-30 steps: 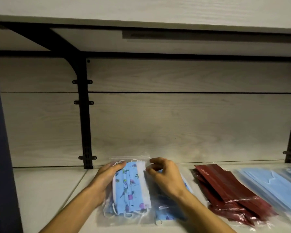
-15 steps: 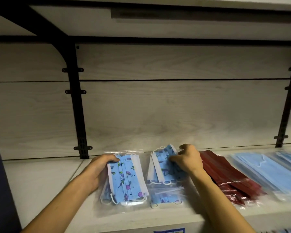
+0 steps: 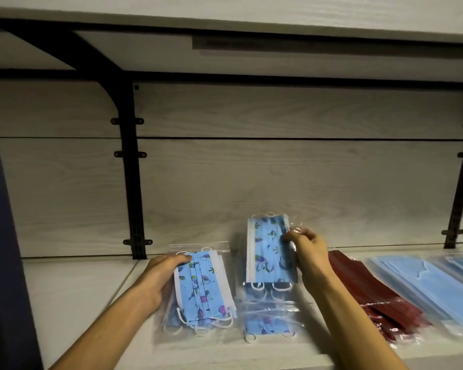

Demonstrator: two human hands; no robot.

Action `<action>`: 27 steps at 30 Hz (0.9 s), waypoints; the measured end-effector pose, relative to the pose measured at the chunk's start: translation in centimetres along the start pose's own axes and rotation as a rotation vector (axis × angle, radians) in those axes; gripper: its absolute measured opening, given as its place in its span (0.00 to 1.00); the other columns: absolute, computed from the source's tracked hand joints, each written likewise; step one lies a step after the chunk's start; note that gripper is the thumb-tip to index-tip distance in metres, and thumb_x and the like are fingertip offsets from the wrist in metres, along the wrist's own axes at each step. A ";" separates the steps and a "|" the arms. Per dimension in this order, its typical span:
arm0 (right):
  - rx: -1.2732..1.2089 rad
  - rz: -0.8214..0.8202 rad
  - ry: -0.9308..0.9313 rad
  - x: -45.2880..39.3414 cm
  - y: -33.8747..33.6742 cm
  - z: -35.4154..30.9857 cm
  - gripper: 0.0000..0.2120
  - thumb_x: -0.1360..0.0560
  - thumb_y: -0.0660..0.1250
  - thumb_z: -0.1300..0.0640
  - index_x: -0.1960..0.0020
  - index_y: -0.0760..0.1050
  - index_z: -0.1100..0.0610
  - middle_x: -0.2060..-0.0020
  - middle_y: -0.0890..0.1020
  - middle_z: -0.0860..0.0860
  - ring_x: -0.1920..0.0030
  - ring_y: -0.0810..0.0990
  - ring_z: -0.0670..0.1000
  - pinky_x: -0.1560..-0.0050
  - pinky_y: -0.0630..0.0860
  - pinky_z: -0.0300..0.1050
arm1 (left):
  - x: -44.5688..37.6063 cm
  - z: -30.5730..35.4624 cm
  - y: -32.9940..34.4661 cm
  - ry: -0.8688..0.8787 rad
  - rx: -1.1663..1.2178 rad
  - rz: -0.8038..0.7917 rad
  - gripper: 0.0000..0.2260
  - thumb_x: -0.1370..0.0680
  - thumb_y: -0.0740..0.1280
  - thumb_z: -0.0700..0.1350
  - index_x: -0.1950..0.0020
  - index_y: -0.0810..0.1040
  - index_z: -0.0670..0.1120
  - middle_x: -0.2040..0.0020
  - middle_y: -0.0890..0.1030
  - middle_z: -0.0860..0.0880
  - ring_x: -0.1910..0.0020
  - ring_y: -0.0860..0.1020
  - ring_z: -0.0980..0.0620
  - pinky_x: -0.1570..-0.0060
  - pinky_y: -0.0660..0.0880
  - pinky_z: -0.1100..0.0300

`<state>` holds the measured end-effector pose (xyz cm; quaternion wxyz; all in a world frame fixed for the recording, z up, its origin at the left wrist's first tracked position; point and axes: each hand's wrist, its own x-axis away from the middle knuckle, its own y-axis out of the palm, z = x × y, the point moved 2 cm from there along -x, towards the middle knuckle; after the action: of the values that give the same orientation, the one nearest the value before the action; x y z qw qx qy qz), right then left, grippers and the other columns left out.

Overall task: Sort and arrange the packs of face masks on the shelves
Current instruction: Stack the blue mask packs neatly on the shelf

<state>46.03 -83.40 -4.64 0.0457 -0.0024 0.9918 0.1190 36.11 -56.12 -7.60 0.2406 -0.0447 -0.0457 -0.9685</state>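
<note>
A clear printed mask pack [image 3: 269, 249] is tilted up off the shelf [image 3: 72, 284], its lower edge over another printed pack [image 3: 267, 320] lying flat. The right hand [image 3: 309, 252] pinches the raised pack's right edge at 3 o'clock. At 9 o'clock of it, the left hand [image 3: 162, 276] grips a second stack of printed packs [image 3: 202, 289] by its left edge. At 3 o'clock lie dark red packs [image 3: 369, 292], then plain blue packs [image 3: 422, 284].

Two bare, sleeveless forearms
</note>
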 end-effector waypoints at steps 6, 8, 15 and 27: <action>-0.402 -0.088 0.137 0.8 0.2 0.2 0.07 0.25 0.61 0.72 0.59 0.71 0.64 0.65 0.77 0.59 0.72 0.75 0.48 0.74 0.70 0.38 | 0.1 0.0 0.2 -0.006 -0.021 0.036 0.05 0.21 0.68 0.39 0.52 0.80 0.37 0.55 0.85 0.34 0.55 0.83 0.38 0.45 0.76 0.46; -0.452 -0.135 0.160 1.5 1.0 0.2 0.12 0.24 0.58 0.75 0.62 0.70 0.62 0.69 0.74 0.56 0.79 0.72 0.44 0.79 0.68 0.35 | 0.0 0.0 0.3 -0.008 -0.020 0.039 0.07 0.21 0.68 0.41 0.49 0.80 0.37 0.55 0.86 0.35 0.52 0.83 0.37 0.41 0.75 0.44; -0.723 -0.198 0.232 1.5 1.1 -0.9 0.07 0.22 0.59 0.72 0.53 0.71 0.63 0.73 0.80 0.54 0.74 0.81 0.47 0.76 0.78 0.37 | -0.6 -0.5 -0.3 -0.007 -0.034 0.081 0.11 0.20 0.67 0.41 0.43 0.80 0.34 0.55 0.85 0.36 0.53 0.83 0.37 0.38 0.75 0.40; 0.011 -0.154 0.054 2.1 3.5 2.6 0.12 0.32 0.75 0.68 0.52 0.75 0.64 0.59 0.84 0.64 0.61 0.85 0.61 0.58 0.82 0.58 | 0.6 0.2 0.6 -0.017 0.030 -0.047 0.16 0.26 0.72 0.37 0.40 0.78 0.33 0.51 0.84 0.33 0.55 0.84 0.38 0.43 0.78 0.43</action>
<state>44.15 -79.37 -6.57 0.0278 -0.0819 0.9902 0.1095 35.83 -56.90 -7.34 0.2182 -0.0481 -0.0634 -0.9727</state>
